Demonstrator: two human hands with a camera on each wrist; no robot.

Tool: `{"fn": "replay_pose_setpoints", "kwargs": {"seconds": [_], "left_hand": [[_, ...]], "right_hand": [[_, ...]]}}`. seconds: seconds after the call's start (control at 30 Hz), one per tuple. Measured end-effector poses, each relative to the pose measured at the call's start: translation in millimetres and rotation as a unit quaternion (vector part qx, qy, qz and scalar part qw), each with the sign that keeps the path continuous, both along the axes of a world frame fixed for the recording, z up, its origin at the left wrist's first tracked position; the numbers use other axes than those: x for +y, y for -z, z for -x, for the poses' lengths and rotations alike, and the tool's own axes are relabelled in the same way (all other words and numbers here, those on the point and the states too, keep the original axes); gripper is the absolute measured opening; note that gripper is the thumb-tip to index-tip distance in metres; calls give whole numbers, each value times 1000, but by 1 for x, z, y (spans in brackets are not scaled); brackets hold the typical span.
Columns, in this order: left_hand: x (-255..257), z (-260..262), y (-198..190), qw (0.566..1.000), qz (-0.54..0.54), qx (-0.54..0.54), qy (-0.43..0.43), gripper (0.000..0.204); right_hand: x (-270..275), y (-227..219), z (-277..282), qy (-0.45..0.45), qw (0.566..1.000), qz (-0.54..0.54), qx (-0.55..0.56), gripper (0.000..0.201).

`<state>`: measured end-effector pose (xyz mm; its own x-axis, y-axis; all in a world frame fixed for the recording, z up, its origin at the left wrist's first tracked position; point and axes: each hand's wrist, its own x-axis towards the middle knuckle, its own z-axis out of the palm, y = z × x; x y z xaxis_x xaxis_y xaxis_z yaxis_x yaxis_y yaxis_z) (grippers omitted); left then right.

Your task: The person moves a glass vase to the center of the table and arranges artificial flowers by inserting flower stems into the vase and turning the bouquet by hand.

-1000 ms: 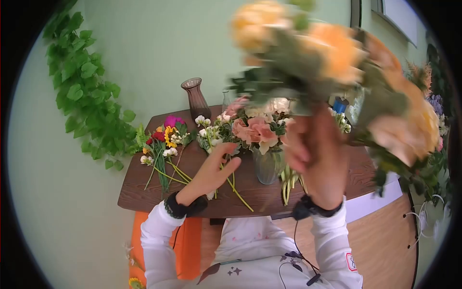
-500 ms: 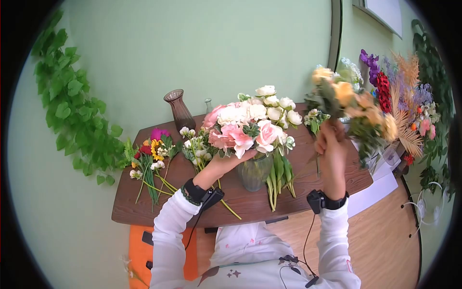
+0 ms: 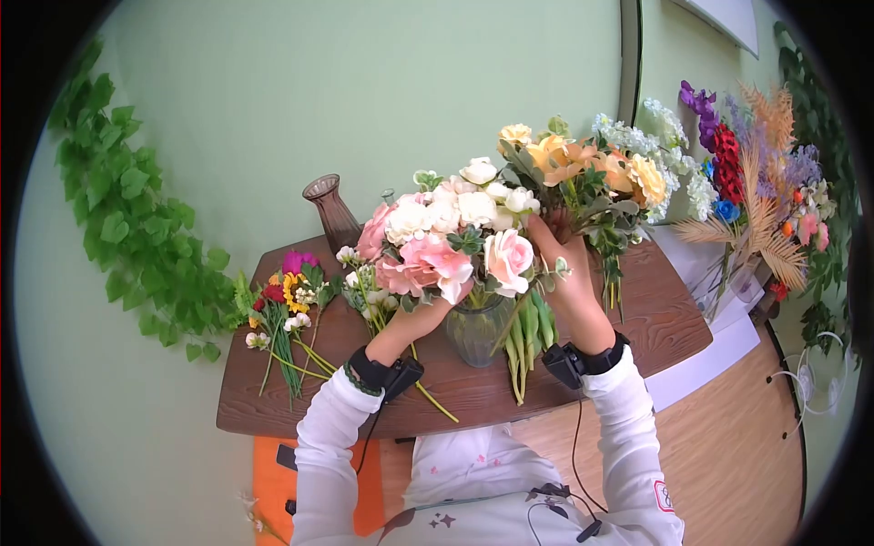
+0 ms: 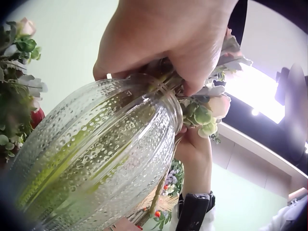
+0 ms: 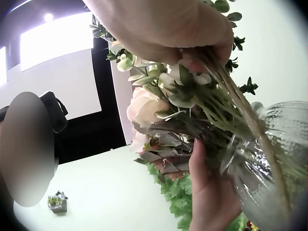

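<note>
A ribbed clear vase holds pink and white flowers near the table's middle. My left hand curls round the stems just above the vase's rim, beneath the blooms. On the right, my right hand pinches the brown stems of a yellow and orange bunch. In the right wrist view those stems cross the vase mouth on the near side; whether their ends are inside the glass, I cannot tell.
Loose flowers lie at the left of the brown table, with a tall purple-tinted vase behind. Green stems rest right of the clear vase. More colourful flowers stand beyond the table's right end.
The right hand has brought the yellow and orange bunch from the far right to beside the pink and white flowers. My left hand has moved from above the loose stems to the arrangement's base.
</note>
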<state>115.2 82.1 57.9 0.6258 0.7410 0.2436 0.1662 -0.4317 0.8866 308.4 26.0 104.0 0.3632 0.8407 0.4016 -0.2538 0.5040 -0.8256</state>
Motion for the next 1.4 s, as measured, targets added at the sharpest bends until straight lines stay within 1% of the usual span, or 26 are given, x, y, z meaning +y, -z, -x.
{"fn": "replay_pose_setpoints", "kwargs": {"seconds": [0.03,0.07,0.1,0.17,0.23,0.3,0.37,0.4,0.43,0.53,0.63,0.67,0.77,0.8,0.83,0.87,0.9,0.93,0.97,1.03,1.1,1.17,1.23,1.27,1.37,1.4], "left_hand": [[10,-1,16,997,-75,4,4,42],[28,3,37,988,-148,38,25,44],[37,3,49,988,-147,38,26,44],[53,2,71,965,-252,77,3,45],[66,1,89,928,-355,115,-19,45],[72,-1,100,878,-454,150,-42,46],[73,1,107,815,-546,183,-67,47],[68,2,109,873,-464,141,-45,44],[69,2,110,873,-464,142,-44,44],[89,3,129,925,-371,77,-39,40],[103,3,144,962,-272,12,-34,36],[98,3,137,962,-272,13,-33,36],[56,-2,87,906,-417,-56,-49,42],[54,-3,72,954,-296,36,-38,47],[29,-8,37,956,-289,8,-47,49],[22,-8,30,971,-236,11,-46,51],[18,-9,25,982,-182,14,-45,53],[13,-10,19,982,-182,14,-44,53],[8,-11,13,988,-148,10,-48,53],[2,-12,7,995,-77,3,-57,54],[5,-15,8,995,-82,3,-57,54],[5,-13,10,994,-94,4,-58,53],[8,-17,10,993,-106,5,-61,52],[6,-13,13,992,-112,5,-62,52],[9,-16,14,989,-130,6,-67,51],[10,-17,14,988,-137,7,-69,50]], "right_hand": [[-1,0,1,1,1000,0,0,31],[-1,-1,3,11,1000,4,-6,23],[-2,-2,5,20,1000,8,-10,16],[-1,-2,7,30,999,24,-15,19],[5,2,9,8,1000,-3,19,21],[3,1,10,22,1000,-14,1,23],[4,4,10,9,1000,27,-11,24],[5,4,11,14,1000,23,-7,26],[4,3,13,14,1000,22,-6,26],[0,-2,18,7,998,57,0,25],[1,-2,24,46,996,68,-22,23],[-1,-4,26,33,997,65,-1,21],[0,-6,29,26,999,18,36,16],[-6,-11,26,23,999,20,31,13],[-10,-13,23,20,999,22,27,11],[-12,-13,22,20,999,-11,23,9],[-16,-16,20,21,999,-12,23,9],[-22,-21,17,29,998,5,57,9],[-27,-25,15,36,995,23,91,9],[-25,-20,1,54,992,32,105,11],[-32,-31,-7,47,988,-51,140,13],[-36,-44,-12,57,985,-55,152,15],[-32,-51,-25,117,966,-118,198,24],[-32,-51,-31,98,963,-158,193,22],[-25,-54,-27,123,948,-192,222,23],[-23,-51,-23,117,955,-187,199,25]]}}
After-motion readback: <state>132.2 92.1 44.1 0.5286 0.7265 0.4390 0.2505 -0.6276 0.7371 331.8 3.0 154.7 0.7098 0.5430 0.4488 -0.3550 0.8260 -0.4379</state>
